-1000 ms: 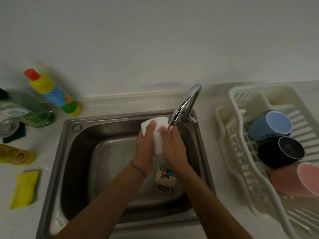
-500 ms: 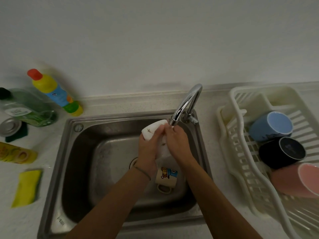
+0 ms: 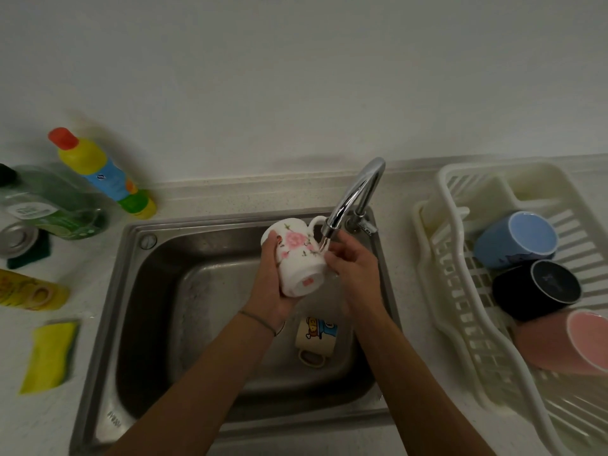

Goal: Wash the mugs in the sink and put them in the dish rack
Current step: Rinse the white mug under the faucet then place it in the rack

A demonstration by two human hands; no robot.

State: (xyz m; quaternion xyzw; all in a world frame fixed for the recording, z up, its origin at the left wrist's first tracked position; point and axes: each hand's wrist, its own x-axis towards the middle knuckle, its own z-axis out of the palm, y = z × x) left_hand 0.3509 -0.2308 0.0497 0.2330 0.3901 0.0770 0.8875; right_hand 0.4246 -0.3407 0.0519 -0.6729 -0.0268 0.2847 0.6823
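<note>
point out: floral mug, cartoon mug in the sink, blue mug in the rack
floral mug point(image 3: 297, 258), head view, on its white side below the pink flower
cartoon mug point(image 3: 315, 334), head view, on its printed side
blue mug point(image 3: 523, 236), head view, on its light blue base

Two bare forearms come up from the bottom edge, no sleeves showing on either. The left hand point(image 3: 273, 284) has a thin dark band round its wrist (a cord or slim bracelet, too fine to tell which), lying slightly slanted across the arm. The right hand point(image 3: 357, 274) wears nothing at the wrist. No rings or watch show on the visible fingers. Nails look short and plain.
</note>
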